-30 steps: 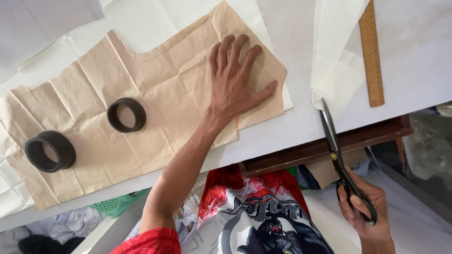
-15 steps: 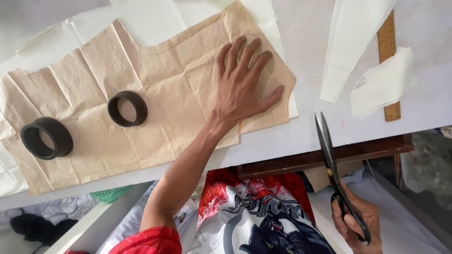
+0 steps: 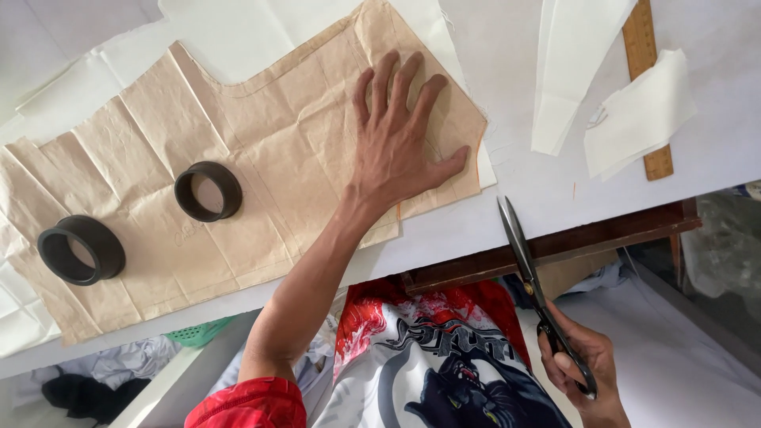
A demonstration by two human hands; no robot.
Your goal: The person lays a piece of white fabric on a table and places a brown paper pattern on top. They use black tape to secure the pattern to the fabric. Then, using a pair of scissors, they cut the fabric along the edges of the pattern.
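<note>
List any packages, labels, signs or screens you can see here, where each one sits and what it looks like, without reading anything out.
No packages, signs or screens in view.
Wooden ruler: top right on the table, long tan strip with printed marks, partly under white cloth scraps.
Printed shirt: bottom centre below the table edge, red and white with a dark animal graphic and lettering.
</note>
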